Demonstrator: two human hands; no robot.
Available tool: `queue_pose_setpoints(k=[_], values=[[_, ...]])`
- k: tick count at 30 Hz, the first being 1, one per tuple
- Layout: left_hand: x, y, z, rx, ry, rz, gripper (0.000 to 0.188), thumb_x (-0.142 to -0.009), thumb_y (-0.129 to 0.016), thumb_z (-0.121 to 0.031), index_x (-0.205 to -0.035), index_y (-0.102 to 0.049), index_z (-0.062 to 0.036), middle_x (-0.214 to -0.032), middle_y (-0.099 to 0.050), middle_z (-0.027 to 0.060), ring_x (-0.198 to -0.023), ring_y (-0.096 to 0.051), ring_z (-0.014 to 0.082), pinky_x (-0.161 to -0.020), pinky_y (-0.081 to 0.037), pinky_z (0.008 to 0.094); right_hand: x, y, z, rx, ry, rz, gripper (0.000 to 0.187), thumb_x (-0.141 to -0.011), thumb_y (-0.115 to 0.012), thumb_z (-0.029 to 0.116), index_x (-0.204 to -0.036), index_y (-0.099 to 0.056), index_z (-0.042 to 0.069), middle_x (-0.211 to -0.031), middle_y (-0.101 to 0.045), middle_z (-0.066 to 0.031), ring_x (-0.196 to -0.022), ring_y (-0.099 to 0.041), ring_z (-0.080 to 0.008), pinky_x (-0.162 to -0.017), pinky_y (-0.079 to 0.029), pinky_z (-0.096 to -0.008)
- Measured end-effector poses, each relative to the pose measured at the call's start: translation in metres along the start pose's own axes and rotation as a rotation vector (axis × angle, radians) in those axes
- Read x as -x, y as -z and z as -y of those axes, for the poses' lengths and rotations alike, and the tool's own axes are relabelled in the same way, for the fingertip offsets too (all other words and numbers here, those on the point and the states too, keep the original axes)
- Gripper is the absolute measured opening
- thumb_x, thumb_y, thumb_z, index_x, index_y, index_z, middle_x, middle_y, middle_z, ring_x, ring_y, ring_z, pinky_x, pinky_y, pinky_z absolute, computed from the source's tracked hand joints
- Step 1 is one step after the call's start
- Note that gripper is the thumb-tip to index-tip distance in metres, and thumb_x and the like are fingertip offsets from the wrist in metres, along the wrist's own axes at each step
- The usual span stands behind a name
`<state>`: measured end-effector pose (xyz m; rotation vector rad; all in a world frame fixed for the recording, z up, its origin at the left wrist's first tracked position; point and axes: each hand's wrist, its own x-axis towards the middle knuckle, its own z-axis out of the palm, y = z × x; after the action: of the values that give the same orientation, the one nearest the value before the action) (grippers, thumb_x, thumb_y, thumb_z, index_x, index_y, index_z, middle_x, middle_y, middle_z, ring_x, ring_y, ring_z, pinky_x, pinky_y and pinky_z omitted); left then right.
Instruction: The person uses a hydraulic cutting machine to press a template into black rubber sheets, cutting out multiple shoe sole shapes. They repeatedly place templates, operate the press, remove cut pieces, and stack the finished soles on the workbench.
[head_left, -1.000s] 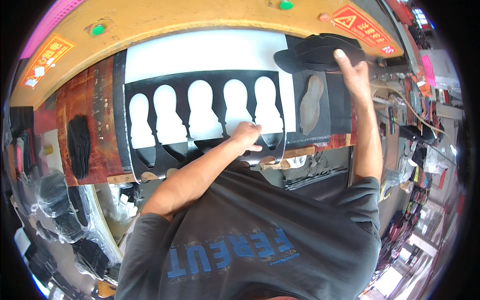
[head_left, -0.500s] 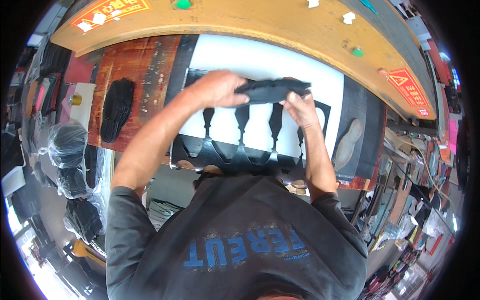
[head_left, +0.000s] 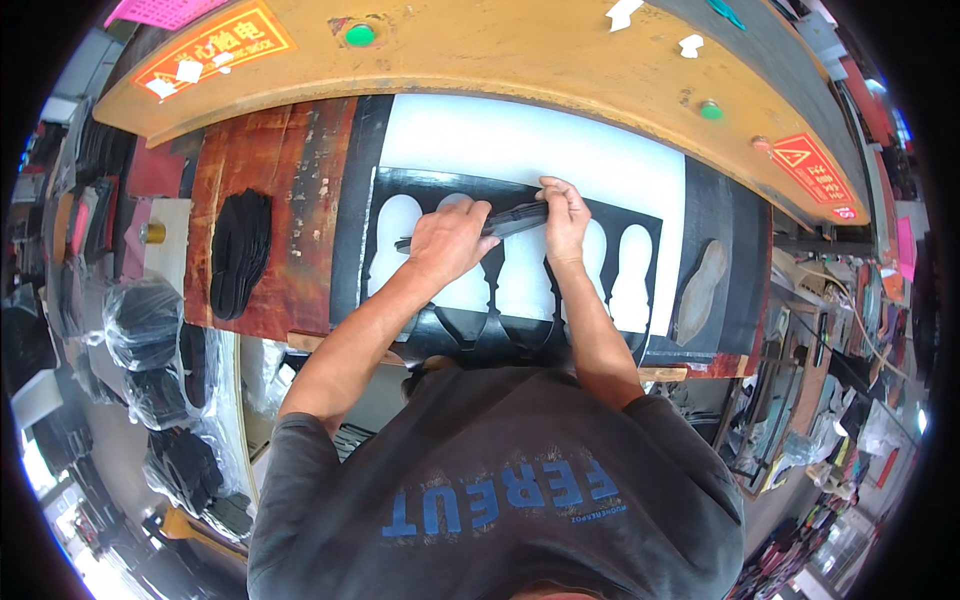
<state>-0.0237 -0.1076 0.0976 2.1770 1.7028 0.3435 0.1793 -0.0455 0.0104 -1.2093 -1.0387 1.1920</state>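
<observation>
A stack of thin black insole-shaped pieces (head_left: 518, 218) is held between my two hands over the table, seen edge-on and slanting. My left hand (head_left: 450, 240) is closed over its left part, thumb toward the near side. My right hand (head_left: 566, 218) pinches the right end, fingers pointing up. Beneath them lies a black sheet (head_left: 425, 186) with several insole-shaped cutouts. White board (head_left: 520, 130) shows through these openings. The sheet's near part droops over the table's front edge.
Another black insole stack (head_left: 240, 255) lies on the worn red-brown board (head_left: 300, 190) at left. A grey insole-shaped piece (head_left: 702, 290) rests at right. Across the far side runs a yellow machine beam (head_left: 560, 50) with green buttons (head_left: 360, 36). Plastic-wrapped bundles (head_left: 150, 325) stand at far left.
Both hands have come nearer to me with the stack and closer together. The stack has turned from showing its broad side to edge-on, uncovering the sheet's upper cutouts.
</observation>
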Motion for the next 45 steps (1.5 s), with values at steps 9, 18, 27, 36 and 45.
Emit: queue_pose_setpoints(k=[9, 18, 27, 36, 45], values=[[0.001, 0.018, -0.005, 0.188, 0.097, 0.006, 0.046, -0.092, -0.083, -0.044, -0.11, -0.078, -0.0026, -0.093, -0.078, 0.0214, -0.094, -0.075, 0.0423, -0.083, -0.058, 0.0488, 0.006, 0.003, 0.022, -0.083, 0.03, 0.056, 0.04, -0.114, -0.061, 0.033, -0.13, -0.073, -0.002, -0.1, -0.073, -0.0038, -0.091, -0.064, -0.0111, -0.084, -0.051, -0.0271], [0.005, -0.018, -0.076, 0.78, 0.392, -0.464, 0.049, -0.11, -0.064, -0.048, -0.107, -0.075, -0.0005, -0.093, -0.073, 0.0086, -0.085, -0.066, 0.0133, -0.078, -0.055, 0.0317, 0.048, -0.022, 0.057, -0.146, -0.107, -0.038, 0.061, -0.117, -0.044, 0.056, -0.115, -0.07, 0.0, -0.098, -0.071, -0.0072, -0.089, -0.065, -0.0163, -0.082, -0.055, -0.0337], [0.019, 0.01, -0.1, 1.108, 0.418, -0.271, 0.055, -0.115, -0.053, -0.051, -0.096, -0.069, -0.0026, -0.079, -0.062, 0.0007, -0.074, -0.055, 0.0103, -0.068, -0.049, 0.0296, 0.064, 0.043, 0.085, -0.107, -0.101, -0.039, 0.059, -0.113, -0.052, 0.058, -0.124, -0.069, 0.002, -0.084, -0.06, 0.0006, -0.069, -0.056, -0.0094, -0.059, -0.048, -0.0265], [0.006, -0.046, -0.156, 0.624, 0.097, -0.016, 0.053, -0.113, -0.058, -0.045, -0.098, -0.072, 0.0038, -0.079, -0.07, 0.0213, -0.076, -0.063, 0.0206, -0.075, -0.054, 0.0418, 0.135, 0.132, 0.085, -0.484, -0.333, 0.117, 0.028, -0.1, -0.082, 0.031, -0.111, -0.077, 0.006, -0.087, -0.066, 0.0036, -0.068, -0.054, -0.0061, -0.059, -0.045, -0.0251], [-0.034, -0.082, -0.195, 0.843, 0.312, 0.233, 0.063, -0.112, -0.053, -0.059, -0.083, -0.066, -0.0049, -0.064, -0.058, 0.0032, -0.056, -0.055, 0.0121, -0.053, -0.047, 0.0299, 0.215, 0.188, 0.091, -0.311, -0.009, -0.024, 0.022, -0.097, -0.084, 0.019, -0.112, -0.077, 0.005, -0.087, -0.069, 0.0016, -0.069, -0.058, -0.006, -0.063, -0.048, -0.026]])
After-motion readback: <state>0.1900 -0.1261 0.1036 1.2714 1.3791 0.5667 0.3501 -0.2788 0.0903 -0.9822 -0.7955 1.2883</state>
